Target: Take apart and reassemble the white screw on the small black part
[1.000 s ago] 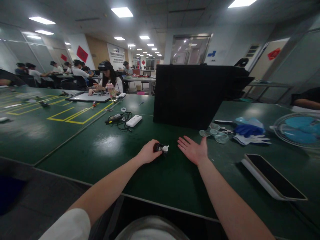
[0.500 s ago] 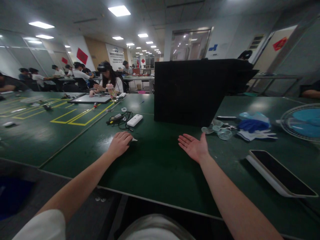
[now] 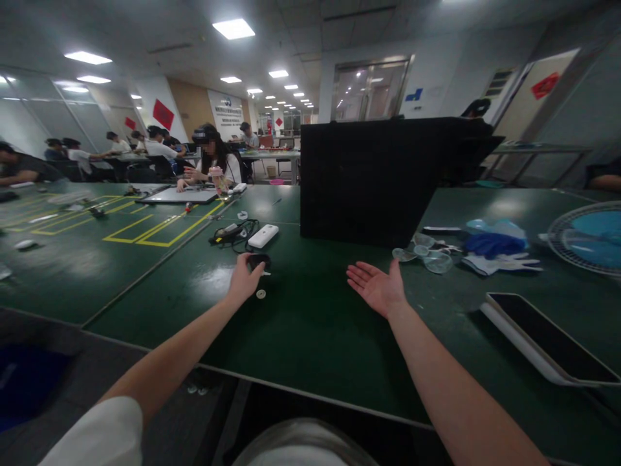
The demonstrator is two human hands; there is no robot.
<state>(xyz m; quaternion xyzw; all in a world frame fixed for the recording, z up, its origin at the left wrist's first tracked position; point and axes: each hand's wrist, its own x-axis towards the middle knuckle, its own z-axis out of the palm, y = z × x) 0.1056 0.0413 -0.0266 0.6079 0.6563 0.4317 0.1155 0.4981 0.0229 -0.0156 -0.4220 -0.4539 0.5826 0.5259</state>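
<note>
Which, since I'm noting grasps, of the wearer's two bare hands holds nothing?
The bare right hand: its palm is open and turned up, with nothing on it. The bare left hand differs, grasping a small black rounded object.

pink-capped bottle (image 3: pixel 219 183), blue-bladed fan (image 3: pixel 588 234)

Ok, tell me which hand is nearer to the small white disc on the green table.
Left. The left hand is close beside the small white disc, holding a black object; the right hand is open, palm up, well off to the disc's right.
</note>
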